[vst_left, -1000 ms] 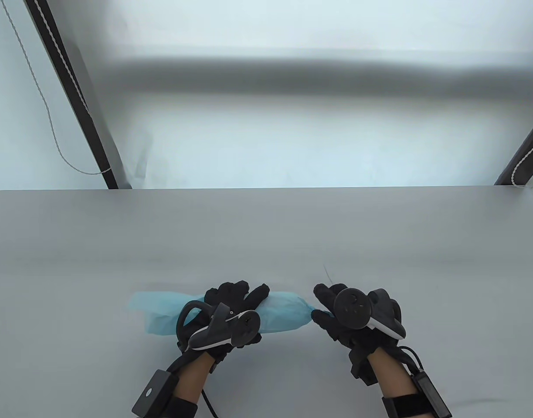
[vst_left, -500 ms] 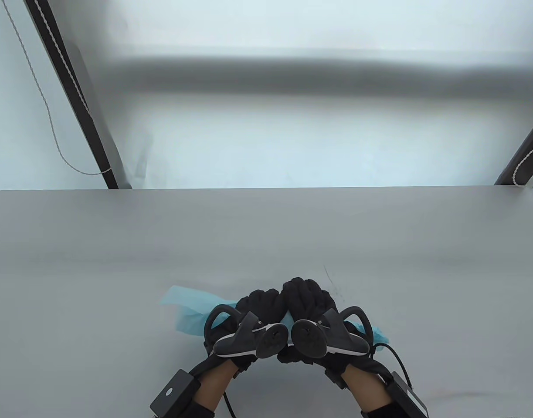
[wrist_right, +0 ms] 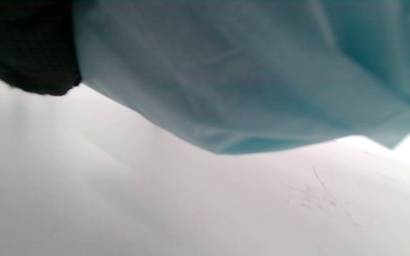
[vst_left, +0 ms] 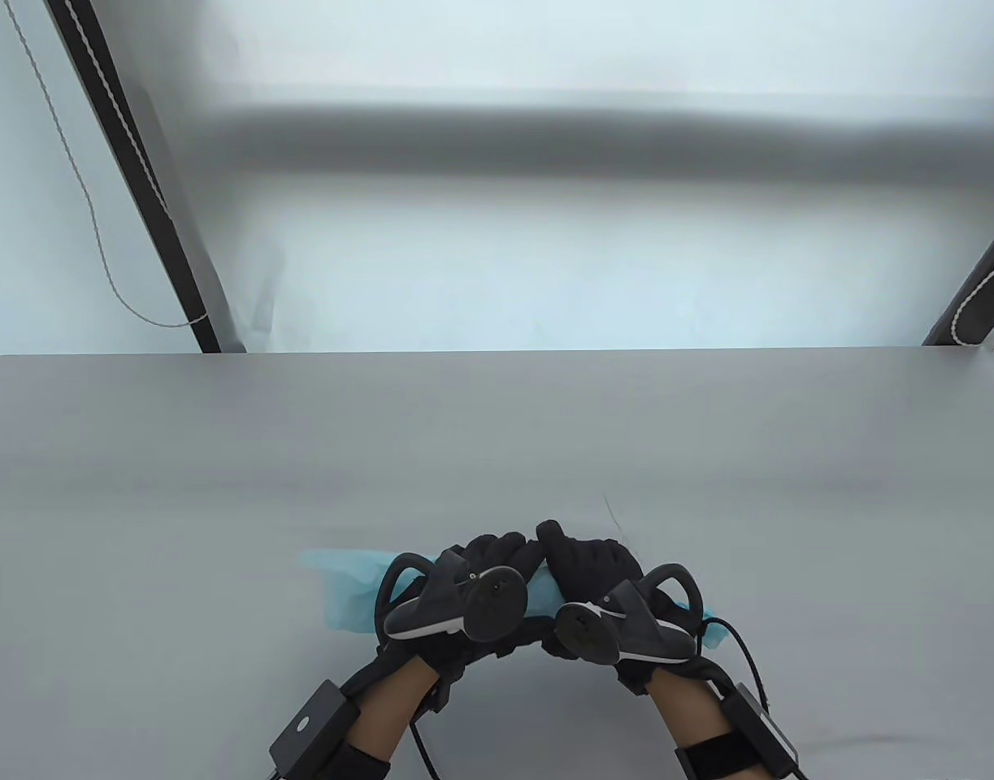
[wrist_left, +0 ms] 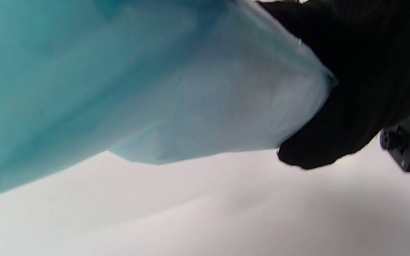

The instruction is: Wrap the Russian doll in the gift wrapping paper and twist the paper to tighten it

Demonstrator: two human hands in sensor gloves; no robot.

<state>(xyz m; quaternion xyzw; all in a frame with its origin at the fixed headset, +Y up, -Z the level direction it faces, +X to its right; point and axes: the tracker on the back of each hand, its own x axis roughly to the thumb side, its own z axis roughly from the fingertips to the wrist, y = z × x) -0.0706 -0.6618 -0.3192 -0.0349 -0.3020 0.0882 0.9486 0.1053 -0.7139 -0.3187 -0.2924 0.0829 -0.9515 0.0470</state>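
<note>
A bundle of light blue wrapping paper (vst_left: 342, 589) lies near the table's front edge; the doll is hidden inside it. My left hand (vst_left: 484, 561) grips the bundle's middle from above. My right hand (vst_left: 582, 561) grips the bundle right beside it, the two hands touching. Loose paper sticks out past the left hand to the left, and a small tail (vst_left: 708, 630) shows past the right hand. In the left wrist view the blue paper (wrist_left: 137, 81) hangs just above the table. The right wrist view shows the paper (wrist_right: 244, 78) close up over the table.
The grey table (vst_left: 497, 439) stretches far and wide around the hands. A faint scratch (vst_left: 610, 512) marks the surface just beyond my right hand. Dark frame legs (vst_left: 139, 179) with a white cord stand behind the far left edge.
My right hand came in from the right end and closed on the bundle beside the left hand. The bundle shifted right, and the hands have since turned slightly on it.
</note>
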